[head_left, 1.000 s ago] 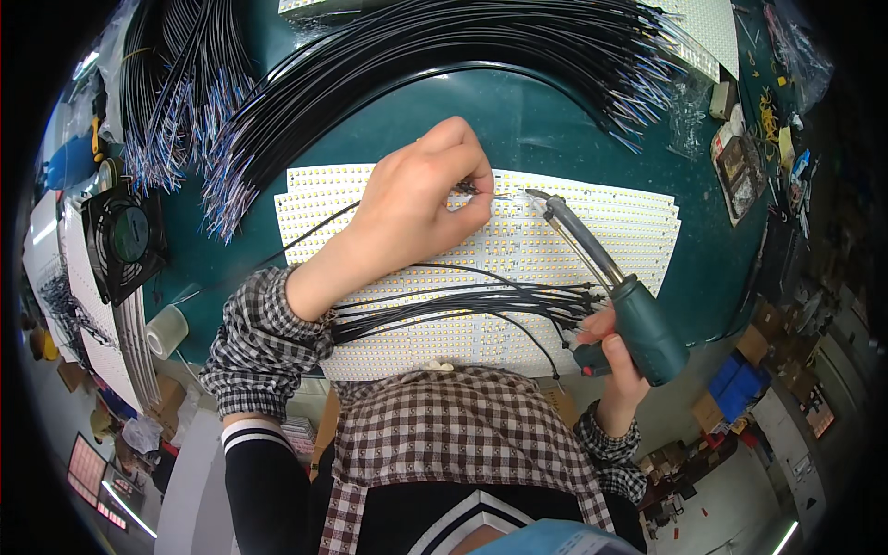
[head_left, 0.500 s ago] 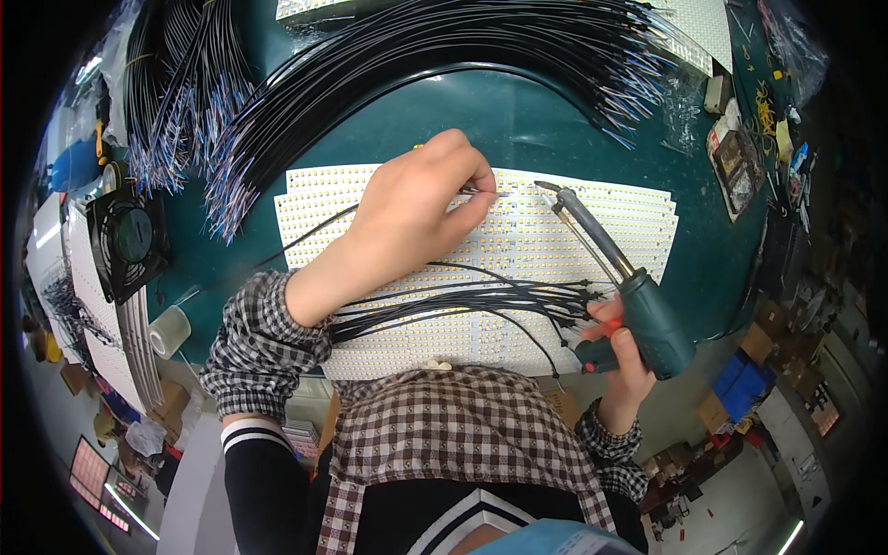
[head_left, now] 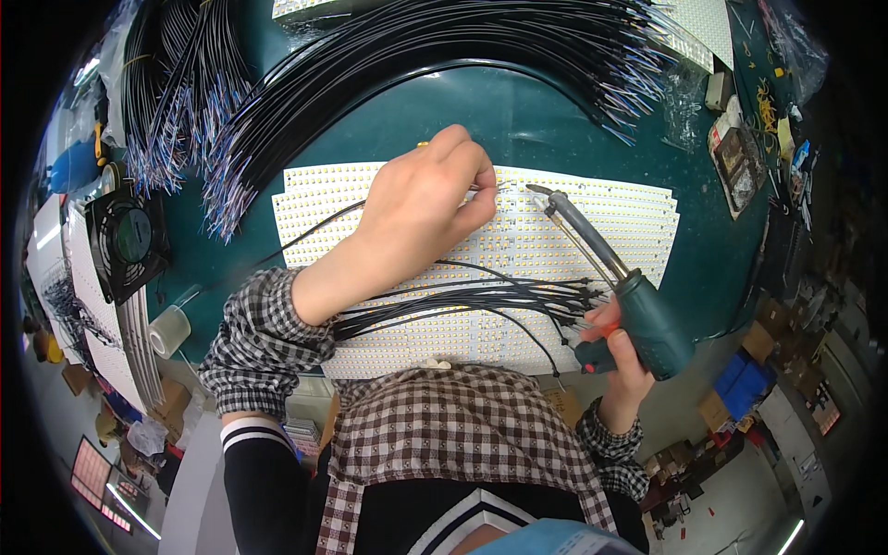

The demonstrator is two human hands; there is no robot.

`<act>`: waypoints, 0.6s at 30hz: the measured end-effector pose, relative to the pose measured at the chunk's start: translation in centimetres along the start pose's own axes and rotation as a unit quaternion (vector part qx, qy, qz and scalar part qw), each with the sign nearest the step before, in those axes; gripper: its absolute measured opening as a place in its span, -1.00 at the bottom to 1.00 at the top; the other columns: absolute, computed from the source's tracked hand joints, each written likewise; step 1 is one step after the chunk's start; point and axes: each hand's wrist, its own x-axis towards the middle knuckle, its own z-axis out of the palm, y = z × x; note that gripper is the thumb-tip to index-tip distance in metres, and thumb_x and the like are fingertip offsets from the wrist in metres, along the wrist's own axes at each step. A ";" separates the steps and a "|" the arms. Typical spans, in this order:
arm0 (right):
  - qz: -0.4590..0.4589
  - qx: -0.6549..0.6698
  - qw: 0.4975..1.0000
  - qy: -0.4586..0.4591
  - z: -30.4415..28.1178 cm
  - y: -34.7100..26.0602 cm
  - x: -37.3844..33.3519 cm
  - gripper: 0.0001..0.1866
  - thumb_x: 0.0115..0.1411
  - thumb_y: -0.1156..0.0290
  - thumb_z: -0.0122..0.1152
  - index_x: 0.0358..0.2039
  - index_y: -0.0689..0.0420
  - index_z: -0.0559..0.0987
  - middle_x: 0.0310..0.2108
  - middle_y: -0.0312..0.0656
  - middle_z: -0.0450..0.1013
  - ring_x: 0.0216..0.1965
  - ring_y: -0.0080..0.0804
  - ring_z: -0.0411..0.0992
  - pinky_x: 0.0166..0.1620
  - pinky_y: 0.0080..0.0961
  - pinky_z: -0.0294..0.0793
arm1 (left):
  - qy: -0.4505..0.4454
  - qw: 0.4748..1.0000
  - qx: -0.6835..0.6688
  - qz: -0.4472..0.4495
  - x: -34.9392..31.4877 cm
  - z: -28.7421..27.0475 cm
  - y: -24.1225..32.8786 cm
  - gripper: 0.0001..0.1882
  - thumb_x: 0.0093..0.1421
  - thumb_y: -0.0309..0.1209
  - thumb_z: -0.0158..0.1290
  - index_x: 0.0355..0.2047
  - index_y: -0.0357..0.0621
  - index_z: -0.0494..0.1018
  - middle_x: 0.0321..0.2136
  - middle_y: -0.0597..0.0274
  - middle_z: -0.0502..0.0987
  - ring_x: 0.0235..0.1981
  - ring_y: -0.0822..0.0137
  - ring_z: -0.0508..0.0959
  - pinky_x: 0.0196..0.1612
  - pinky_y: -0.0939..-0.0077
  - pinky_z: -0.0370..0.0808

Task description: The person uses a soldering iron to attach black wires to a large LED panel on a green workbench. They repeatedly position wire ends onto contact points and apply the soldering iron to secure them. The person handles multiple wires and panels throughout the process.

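Partly, the black wire (head_left: 319,224) is hidden by the left hand (head_left: 421,199), pinched tight around it. The soldering iron (head_left: 653,319) is gripped by the curled, half-covered right hand (head_left: 626,359).

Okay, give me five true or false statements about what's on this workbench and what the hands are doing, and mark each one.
1. Both hands are empty. False: the left hand pinches a black cable and the right hand grips a soldering iron.
2. The iron's tip is over the white boards that lie beneath the left hand. True.
3. A large bundle of black cables curves across the table beyond those boards. True.
4. The person wears a plain red apron. False: the checked apron is brown and white.
5. The black fan is to the left of those boards. True.
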 end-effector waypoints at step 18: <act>0.032 -0.069 0.997 -0.018 -0.2 0.9 -0.5 -0.75 0.06 0.60 0.21 -0.21 0.32 0.46 -0.44 -0.17 0.51 -0.41 -0.50 0.45 -0.30 -0.55 0.43 | -0.037 0.999 -0.025 -0.030 0.5 -0.5 0.1 -0.91 -0.06 -0.49 0.13 -0.54 -0.14 0.42 -0.48 0.18 0.44 -0.45 0.13 0.52 -0.40 0.30 0.44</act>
